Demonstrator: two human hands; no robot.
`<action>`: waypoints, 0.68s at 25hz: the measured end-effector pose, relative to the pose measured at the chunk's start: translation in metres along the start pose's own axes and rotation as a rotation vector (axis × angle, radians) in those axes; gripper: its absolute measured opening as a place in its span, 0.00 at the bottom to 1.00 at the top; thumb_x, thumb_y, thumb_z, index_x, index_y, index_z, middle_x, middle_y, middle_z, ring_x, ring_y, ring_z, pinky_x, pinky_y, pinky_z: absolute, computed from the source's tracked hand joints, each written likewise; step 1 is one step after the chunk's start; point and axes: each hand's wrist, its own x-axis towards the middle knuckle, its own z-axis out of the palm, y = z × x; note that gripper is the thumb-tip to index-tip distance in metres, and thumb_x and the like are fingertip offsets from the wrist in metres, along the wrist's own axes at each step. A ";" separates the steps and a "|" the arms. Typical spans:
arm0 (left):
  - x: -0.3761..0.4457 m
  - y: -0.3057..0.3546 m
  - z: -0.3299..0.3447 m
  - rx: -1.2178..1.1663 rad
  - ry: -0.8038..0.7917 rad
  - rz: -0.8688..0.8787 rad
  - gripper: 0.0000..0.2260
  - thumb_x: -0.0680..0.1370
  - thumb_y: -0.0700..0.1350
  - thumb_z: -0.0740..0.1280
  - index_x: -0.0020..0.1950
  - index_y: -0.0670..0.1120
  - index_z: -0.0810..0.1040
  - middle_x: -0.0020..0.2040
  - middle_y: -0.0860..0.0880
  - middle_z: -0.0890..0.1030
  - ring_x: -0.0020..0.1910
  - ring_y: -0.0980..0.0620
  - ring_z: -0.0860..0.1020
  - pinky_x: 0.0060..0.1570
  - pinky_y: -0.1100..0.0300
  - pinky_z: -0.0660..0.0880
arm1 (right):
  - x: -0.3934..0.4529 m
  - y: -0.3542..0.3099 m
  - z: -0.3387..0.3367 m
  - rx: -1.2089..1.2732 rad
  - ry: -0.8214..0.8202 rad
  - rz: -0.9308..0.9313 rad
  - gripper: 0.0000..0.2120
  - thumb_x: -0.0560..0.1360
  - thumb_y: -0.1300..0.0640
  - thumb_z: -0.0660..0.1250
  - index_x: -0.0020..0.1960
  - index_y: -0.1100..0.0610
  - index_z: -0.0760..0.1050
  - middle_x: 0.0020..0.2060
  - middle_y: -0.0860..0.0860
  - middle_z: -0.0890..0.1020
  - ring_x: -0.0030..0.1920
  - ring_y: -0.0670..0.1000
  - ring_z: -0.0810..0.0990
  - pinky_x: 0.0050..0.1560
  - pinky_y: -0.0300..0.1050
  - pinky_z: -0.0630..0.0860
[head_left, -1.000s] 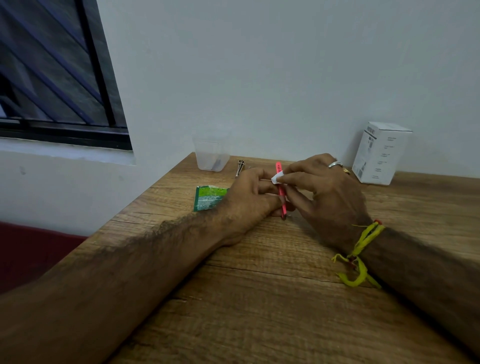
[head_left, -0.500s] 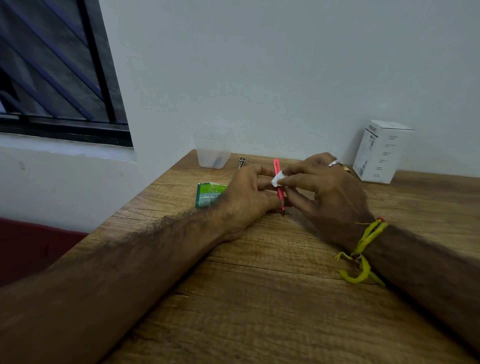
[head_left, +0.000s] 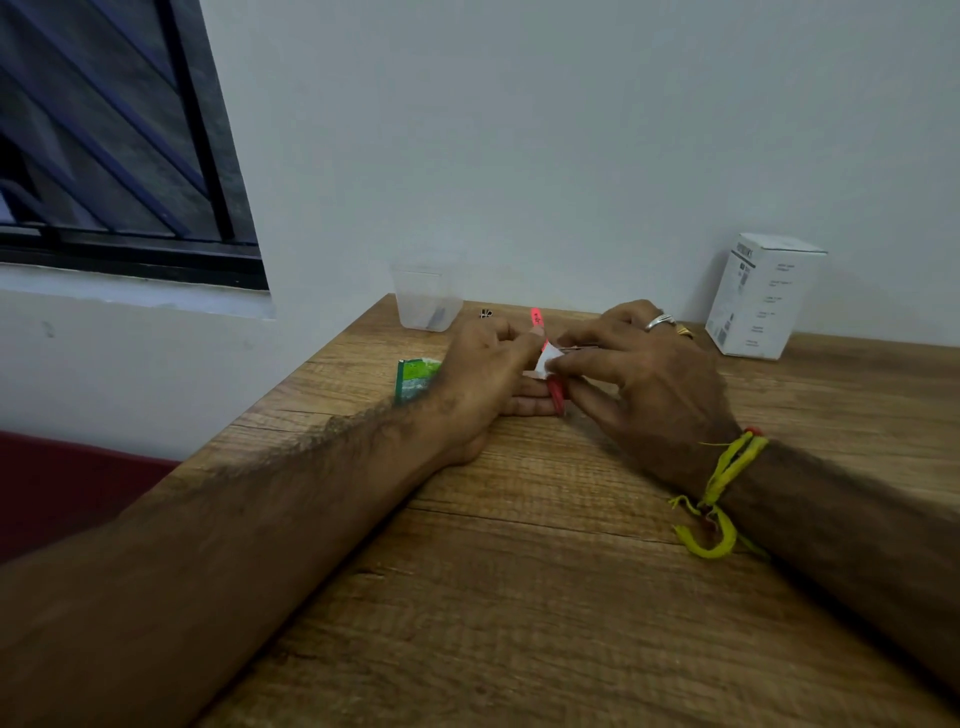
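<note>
Grips a thin red pen (head_left: 556, 395) in the left hand (head_left: 483, 374), low over the worktop (head_left: 519, 571) near its far edge, and pinches a small white slip (head_left: 548, 358) against the shaft with the right hand (head_left: 649, 379), fingertips tight on the paper. Risks a good deal from here, judging by the hold: could drop the slip with any slackening of that right pinch, so small a scrap giving little to grasp; could wrap it crooked or crease it with any roll of the pen in the left grip; could tear it by pulling too hard across the shaft; might smudge the paper against a bare tip, though cannot tell capped from uncapped. Could also knock the clear cup (head_left: 427, 301) or the dark clip (head_left: 485, 313) just behind the hands with a sudden jerk. Works well apart from the white box (head_left: 761, 296) on the right; partly hides the green packet (head_left: 413, 378) behind the left wrist. Pen: slim, straight, bright pink-red at the upper end with dark print too small to read, deeper red below, tilted away from the body, lower end near the worktop, middle covered by fingers. Slip: white, bent at one corner, touching the pen about mid-length.
</note>
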 end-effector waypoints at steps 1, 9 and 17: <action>0.000 0.000 -0.001 0.017 0.017 0.006 0.08 0.83 0.44 0.64 0.48 0.41 0.78 0.43 0.42 0.85 0.32 0.49 0.85 0.35 0.54 0.83 | 0.000 0.000 0.001 0.019 -0.007 -0.009 0.06 0.75 0.53 0.70 0.50 0.50 0.85 0.52 0.47 0.84 0.52 0.57 0.78 0.44 0.52 0.76; 0.000 0.000 0.000 0.036 0.084 0.030 0.10 0.83 0.42 0.64 0.43 0.42 0.78 0.42 0.43 0.85 0.31 0.51 0.84 0.32 0.55 0.83 | 0.000 -0.003 0.000 0.075 -0.032 -0.097 0.06 0.74 0.54 0.71 0.49 0.49 0.85 0.51 0.47 0.84 0.50 0.56 0.77 0.43 0.51 0.74; 0.006 -0.002 -0.004 0.110 0.171 0.119 0.09 0.83 0.43 0.64 0.46 0.42 0.80 0.44 0.41 0.86 0.37 0.44 0.86 0.36 0.51 0.84 | 0.000 -0.002 0.000 0.116 -0.023 -0.078 0.06 0.74 0.55 0.71 0.49 0.50 0.85 0.55 0.46 0.84 0.51 0.57 0.77 0.46 0.49 0.74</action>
